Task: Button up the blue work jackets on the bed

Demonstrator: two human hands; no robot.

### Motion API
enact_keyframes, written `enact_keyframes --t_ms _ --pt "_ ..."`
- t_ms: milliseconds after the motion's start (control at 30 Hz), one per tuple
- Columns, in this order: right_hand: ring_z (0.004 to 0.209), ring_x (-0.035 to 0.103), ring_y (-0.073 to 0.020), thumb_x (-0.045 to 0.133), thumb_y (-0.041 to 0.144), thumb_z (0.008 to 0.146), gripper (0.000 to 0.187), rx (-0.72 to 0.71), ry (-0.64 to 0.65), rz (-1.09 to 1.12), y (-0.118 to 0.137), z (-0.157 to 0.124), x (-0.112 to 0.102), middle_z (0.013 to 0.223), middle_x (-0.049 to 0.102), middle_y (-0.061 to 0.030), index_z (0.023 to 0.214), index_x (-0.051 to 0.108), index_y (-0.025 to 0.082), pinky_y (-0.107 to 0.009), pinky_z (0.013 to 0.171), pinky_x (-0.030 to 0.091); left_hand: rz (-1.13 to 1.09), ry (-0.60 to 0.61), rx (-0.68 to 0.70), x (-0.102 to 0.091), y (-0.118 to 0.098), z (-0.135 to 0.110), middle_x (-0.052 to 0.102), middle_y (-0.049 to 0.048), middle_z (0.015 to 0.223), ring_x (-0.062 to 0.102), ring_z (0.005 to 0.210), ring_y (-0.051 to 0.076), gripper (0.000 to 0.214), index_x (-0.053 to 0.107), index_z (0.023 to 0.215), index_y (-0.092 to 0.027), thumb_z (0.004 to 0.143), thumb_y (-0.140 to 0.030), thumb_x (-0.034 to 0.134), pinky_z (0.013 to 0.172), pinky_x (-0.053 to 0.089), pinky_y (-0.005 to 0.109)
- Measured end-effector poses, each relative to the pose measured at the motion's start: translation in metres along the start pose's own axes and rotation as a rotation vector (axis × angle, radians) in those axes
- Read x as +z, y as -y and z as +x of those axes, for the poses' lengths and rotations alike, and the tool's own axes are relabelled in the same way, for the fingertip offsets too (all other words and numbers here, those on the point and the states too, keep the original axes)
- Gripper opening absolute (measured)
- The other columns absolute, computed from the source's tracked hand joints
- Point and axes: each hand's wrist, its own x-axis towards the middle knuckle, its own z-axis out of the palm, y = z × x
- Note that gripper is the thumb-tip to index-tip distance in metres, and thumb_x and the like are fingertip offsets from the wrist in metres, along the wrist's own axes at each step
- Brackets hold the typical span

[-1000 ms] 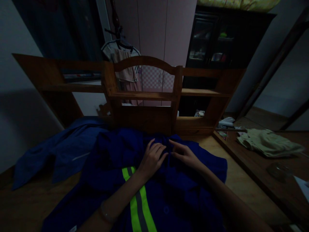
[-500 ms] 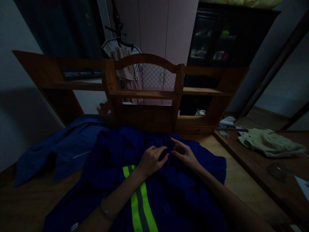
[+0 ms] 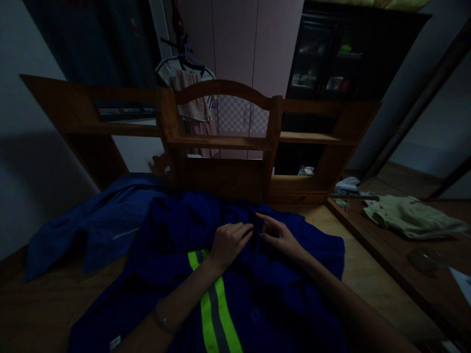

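A dark blue work jacket [image 3: 176, 225] with a yellow-green and grey reflective stripe [image 3: 215, 304] lies spread in front of me. Near its upper middle, my left hand [image 3: 231, 240] is closed, thumb and fingers pinching a fold of the cloth. Just to the right, my right hand [image 3: 279, 236] holds the edge of the same fold between thumb and fingers, its index finger raised. The fingertips of both hands almost meet. A round button [image 3: 255, 315] shows lower on the jacket. Dim light hides the exact bit of cloth between the fingers.
A lighter blue garment [image 3: 99, 220] lies to the left on the wooden surface [image 3: 371, 279]. Behind the jacket stands a wooden shelf frame [image 3: 221, 142]. On the brown surface at right are a pale green cloth [image 3: 412, 215] and a glass dish [image 3: 427, 257].
My left fingers have drawn closer together on the cloth. My right hand has shifted slightly left, its index finger a little lower. The jacket lies nearly as before.
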Motion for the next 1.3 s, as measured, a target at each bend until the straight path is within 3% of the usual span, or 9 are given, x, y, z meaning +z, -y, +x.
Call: enact_keyframes --t_ms 167,300,467,767,1133,1300 --pt "0.066 0.044 -0.0084 0.061 0.03 0.08 0.058 -0.001 0.037 0.032 -0.0007 -0.0006 0.0029 0.077 0.049 0.0021 0.133 0.04 0.02 -0.021 0.061 0.037 0.009 -0.076 -0.031 -0.0045 -0.0053 0.0028 0.06 0.0074 0.095 0.055 0.091 0.022 0.019 0.061 0.101 -0.02 0.084 -0.025 0.053 0.081 0.042 0.035" --pt "0.068 0.046 -0.0083 0.063 0.03 0.079 0.061 0.023 0.084 0.111 -0.0023 -0.0011 0.0073 0.079 0.05 0.0019 0.134 0.039 0.02 -0.021 0.063 0.038 -0.006 -0.051 0.032 -0.0088 -0.0045 0.0028 0.06 0.0069 0.1 0.053 0.095 0.023 0.025 0.058 0.107 -0.02 0.083 -0.024 0.057 0.086 0.04 0.038" --pt "0.066 0.045 -0.007 0.066 0.027 0.075 0.064 0.06 0.04 0.24 -0.0054 0.0004 0.0079 0.078 0.05 0.003 0.133 0.04 0.023 -0.02 0.061 0.037 -0.025 0.013 0.12 -0.01 -0.0003 0.0033 0.06 0.006 0.096 0.054 0.092 0.022 0.028 0.055 0.114 -0.02 0.086 -0.023 0.053 0.087 0.04 0.037" --pt "0.064 0.043 -0.0064 0.068 0.024 0.072 0.064 0.114 -0.026 0.306 -0.0057 0.0019 0.0056 0.077 0.05 0.0036 0.131 0.044 0.025 -0.019 0.059 0.034 0.042 -0.004 0.146 -0.0039 0.001 -0.0008 0.062 0.0051 0.095 0.057 0.086 0.018 0.031 0.051 0.12 -0.018 0.09 -0.024 0.048 0.078 0.042 0.032" --pt "0.069 0.052 -0.0097 0.069 0.033 0.071 0.054 0.113 -0.043 0.181 -0.0048 0.0031 0.0063 0.08 0.056 0.0013 0.122 0.055 0.021 -0.023 0.067 0.043 0.171 0.056 0.118 -0.005 0.0008 0.0016 0.063 0.0045 0.097 0.059 0.078 0.018 0.027 0.056 0.111 -0.017 0.086 -0.024 0.054 0.069 0.038 0.032" --pt "0.081 0.058 -0.0145 0.058 0.035 0.082 0.029 0.022 -0.196 -0.066 -0.0046 0.0033 0.006 0.088 0.064 -0.0022 0.105 0.063 0.02 -0.026 0.075 0.045 0.081 0.047 0.018 -0.0046 0.0022 0.001 0.064 0.0025 0.096 0.059 0.081 0.018 0.027 0.058 0.112 -0.021 0.085 -0.026 0.055 0.07 0.039 0.031"
